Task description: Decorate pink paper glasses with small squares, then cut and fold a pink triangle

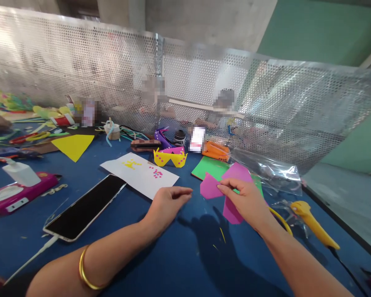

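Observation:
My right hand (245, 202) pinches a cut piece of pink craft foam (210, 187) between thumb and fingers. Beneath that hand lie larger pink foam pieces (233, 212) and a green foam sheet (214, 165). My left hand (170, 204) hovers over the table, apart from the foam, with thumb and fingertips drawn together; whatever they hold, if anything, is too small to make out. Beyond it rests a white paper (156, 187) with tiny yellow and pink cut bits. Yellow foam glasses (170, 159) with pink dots stand behind the paper.
A phone (86, 206) on a cable and a magenta power strip (24, 192) lie at left. At right is a yellow glue gun (315, 225) with its cord. Yellow foam (74, 145), an orange pouch (216, 151) and a perforated metal screen (200, 74) are farther back.

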The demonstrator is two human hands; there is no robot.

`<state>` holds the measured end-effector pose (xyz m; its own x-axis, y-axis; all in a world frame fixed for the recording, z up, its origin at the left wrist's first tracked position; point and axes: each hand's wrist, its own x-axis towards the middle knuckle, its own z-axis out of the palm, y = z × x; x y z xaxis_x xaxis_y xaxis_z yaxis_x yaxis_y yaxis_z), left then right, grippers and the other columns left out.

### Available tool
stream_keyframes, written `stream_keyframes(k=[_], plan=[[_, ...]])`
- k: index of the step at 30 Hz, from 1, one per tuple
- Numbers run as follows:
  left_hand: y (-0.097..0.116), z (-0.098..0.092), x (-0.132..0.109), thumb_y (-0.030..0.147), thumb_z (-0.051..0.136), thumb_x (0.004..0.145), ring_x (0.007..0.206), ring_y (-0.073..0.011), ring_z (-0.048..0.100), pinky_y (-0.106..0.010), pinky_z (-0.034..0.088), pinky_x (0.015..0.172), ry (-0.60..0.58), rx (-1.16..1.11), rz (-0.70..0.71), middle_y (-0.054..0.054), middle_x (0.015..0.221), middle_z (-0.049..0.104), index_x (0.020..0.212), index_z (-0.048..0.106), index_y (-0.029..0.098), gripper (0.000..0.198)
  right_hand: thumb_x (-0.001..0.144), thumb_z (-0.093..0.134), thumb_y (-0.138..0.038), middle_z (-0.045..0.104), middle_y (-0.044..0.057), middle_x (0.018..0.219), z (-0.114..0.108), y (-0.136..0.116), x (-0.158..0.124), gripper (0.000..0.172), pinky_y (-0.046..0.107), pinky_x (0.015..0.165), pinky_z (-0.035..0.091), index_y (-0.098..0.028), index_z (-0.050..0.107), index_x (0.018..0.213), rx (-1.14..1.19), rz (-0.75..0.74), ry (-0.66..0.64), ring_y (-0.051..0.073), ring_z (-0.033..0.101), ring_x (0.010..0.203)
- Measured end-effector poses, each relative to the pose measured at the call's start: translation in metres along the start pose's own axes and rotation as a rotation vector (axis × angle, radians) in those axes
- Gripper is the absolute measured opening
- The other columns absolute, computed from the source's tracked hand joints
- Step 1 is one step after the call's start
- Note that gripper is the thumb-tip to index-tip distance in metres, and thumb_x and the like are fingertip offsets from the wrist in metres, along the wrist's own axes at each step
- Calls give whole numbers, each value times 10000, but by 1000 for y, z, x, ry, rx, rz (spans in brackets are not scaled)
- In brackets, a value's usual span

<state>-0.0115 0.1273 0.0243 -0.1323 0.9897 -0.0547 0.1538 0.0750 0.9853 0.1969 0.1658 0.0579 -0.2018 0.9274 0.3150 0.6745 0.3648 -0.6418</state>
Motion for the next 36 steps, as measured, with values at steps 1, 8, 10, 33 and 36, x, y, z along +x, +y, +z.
stream_keyframes(k=[1,8,10,33,36], plan=[[-2,0,0,248,729,667,735,-201,622,-319,483,730,10,75,45,-53,797,727,1002,762,205,339,820,570,-442,690,-3,735,0,-1,0,251,311,699,443,-234,697,758,5,-20,-1,188,606,719],[-7,1,0,223,629,743,759,-192,651,-319,513,683,10,20,18,-137,1078,709,1188,644,93,464,823,592,-456,709,6,778,-15,2,8,256,325,747,478,-234,718,796,65,-130,8,199,639,762],[-5,0,-1,275,601,795,852,-203,659,-325,517,748,32,1,39,-123,1111,705,1171,652,128,407,825,595,-445,718,9,802,-17,3,8,238,350,773,478,-244,721,806,22,-137,-5,212,645,794],[29,-23,-3,452,659,745,875,-256,657,-369,476,816,-28,185,280,-31,895,746,698,704,224,237,824,622,-468,749,61,965,-29,7,-7,286,420,971,422,-216,742,886,331,67,433,256,645,1003],[31,-23,-5,517,672,702,799,-256,647,-340,491,700,12,114,214,-46,861,745,722,714,207,313,788,636,-547,755,79,856,-22,19,-20,359,444,953,435,-206,749,784,462,151,382,270,670,919]])
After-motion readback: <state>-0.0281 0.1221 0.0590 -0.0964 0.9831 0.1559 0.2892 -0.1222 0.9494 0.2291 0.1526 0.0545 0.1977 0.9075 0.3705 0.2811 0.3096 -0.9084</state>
